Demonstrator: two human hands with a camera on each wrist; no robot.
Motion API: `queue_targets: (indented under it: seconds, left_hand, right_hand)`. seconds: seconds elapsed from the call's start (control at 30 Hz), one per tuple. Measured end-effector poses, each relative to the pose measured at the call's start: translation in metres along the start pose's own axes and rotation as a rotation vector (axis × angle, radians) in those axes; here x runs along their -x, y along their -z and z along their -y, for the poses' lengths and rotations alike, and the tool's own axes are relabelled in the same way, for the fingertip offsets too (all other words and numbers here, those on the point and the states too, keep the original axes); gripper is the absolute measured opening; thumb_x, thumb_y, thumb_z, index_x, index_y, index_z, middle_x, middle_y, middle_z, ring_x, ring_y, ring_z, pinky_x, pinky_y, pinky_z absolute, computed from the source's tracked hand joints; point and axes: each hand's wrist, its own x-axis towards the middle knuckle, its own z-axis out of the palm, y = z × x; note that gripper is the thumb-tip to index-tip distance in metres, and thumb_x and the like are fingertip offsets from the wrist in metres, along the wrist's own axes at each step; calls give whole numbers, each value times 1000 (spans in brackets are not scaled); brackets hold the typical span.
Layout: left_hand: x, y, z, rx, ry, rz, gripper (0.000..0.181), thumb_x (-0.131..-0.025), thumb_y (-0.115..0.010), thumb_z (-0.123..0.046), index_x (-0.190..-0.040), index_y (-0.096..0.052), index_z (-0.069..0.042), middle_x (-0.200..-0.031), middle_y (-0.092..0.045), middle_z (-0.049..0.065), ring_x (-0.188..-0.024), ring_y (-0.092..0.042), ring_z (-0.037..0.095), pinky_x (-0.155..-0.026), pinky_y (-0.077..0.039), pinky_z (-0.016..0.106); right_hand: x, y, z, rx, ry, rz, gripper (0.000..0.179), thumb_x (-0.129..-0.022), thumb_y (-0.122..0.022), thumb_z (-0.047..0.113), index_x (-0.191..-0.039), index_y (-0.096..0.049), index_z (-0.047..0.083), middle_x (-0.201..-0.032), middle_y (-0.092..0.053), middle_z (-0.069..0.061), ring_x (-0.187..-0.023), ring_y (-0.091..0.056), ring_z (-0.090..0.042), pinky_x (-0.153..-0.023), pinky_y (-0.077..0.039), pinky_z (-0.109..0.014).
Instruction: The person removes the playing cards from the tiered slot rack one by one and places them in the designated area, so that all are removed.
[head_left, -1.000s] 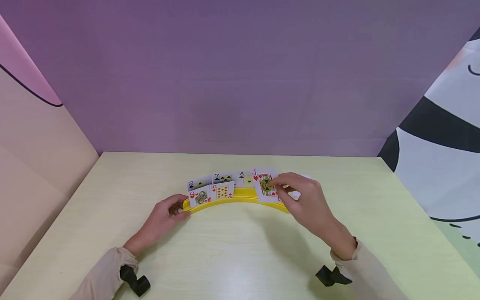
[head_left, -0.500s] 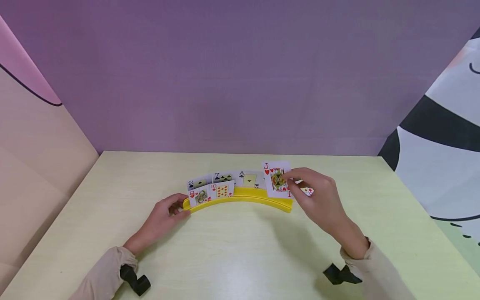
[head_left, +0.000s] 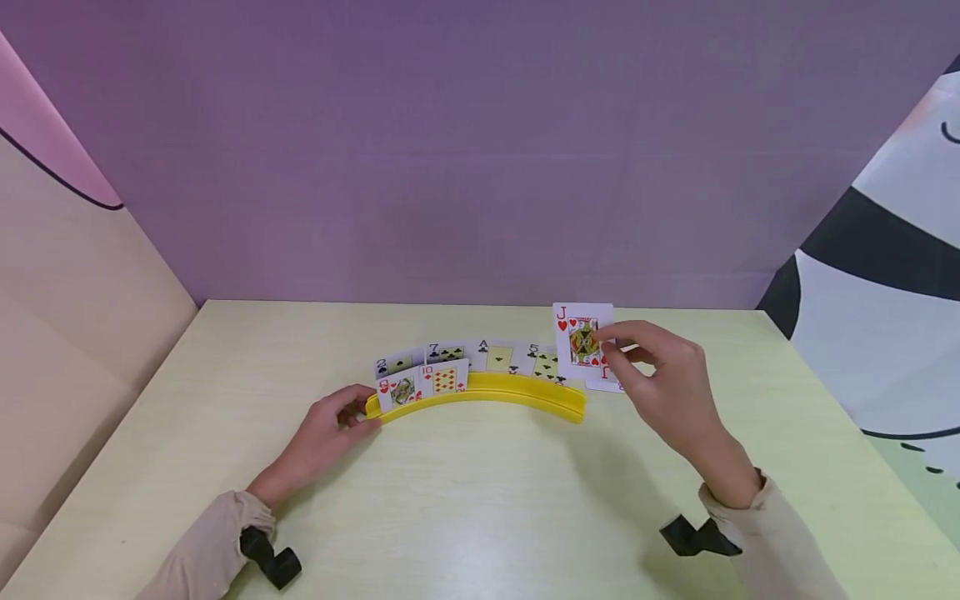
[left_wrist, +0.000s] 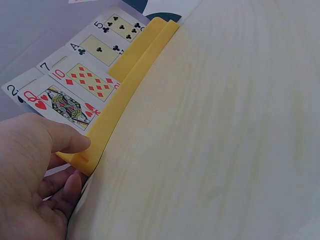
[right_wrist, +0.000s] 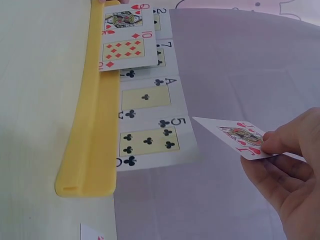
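Note:
My left hand (head_left: 326, 437) grips the left end of a curved yellow card holder (head_left: 517, 390), thumb in front and fingers behind it. Standing in its front row are the queen of hearts (left_wrist: 67, 107) and the ten of diamonds (left_wrist: 91, 81). The back row shows the two of clubs (head_left: 395, 365), seven of clubs (head_left: 448, 353), ace of clubs (right_wrist: 146, 97) and five of clubs (right_wrist: 150, 143). Up and right of the holder, my right hand (head_left: 667, 383) pinches the jack of hearts (head_left: 573, 321) by its right side, face toward the head camera.
Beyond the holder's right end lies another card (head_left: 603, 386), mostly hidden behind the jack; a corner of a card (right_wrist: 90, 233) shows low in the right wrist view. The pale wooden table (head_left: 465, 500) ends at a purple back wall (head_left: 480, 167).
My right hand has carried the jack of hearts rightward and up, away from the holder's front, uncovering the five of clubs. My left hand stays on the holder.

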Motion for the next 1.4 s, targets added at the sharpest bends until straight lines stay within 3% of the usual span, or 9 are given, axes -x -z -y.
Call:
queue_targets:
  seconds: [0.37, 1.1, 1.4]
  left_hand:
    - [0, 0, 1, -3, -14, 3, 32, -89, -72, -5, -120, -64, -2, -105, -66, 9, -85, -57, 19, -74, -50, 24]
    - [1, 0, -1, 8, -9, -1, 33, -90, -72, -6, -121, -63, -1, -105, -66, 10, -85, -56, 19, -73, -49, 23]
    - [0, 0, 0, -4, 3, 4, 33, -89, -72, -5, -121, -63, -3, -105, -65, 8, -87, -57, 20, -74, -50, 24]
  right_hand:
    - [-1, 13, -17, 19, -56, -36, 24, -86, -68, -11, -104, -75, 3, -98, -74, -8, -84, -61, 4, -76, -48, -6]
    - [5, 16, -63, 56, -206, -40, 16, -90, -69, -2, -104, -75, 3, -99, -73, -13, -79, -60, 11, -70, -46, -5]
    - [9, 18, -81, 82, -227, -45, 12, -90, -69, 0, -101, -74, 2, -95, -73, -14, -80, -59, 15, -70, -45, -4]
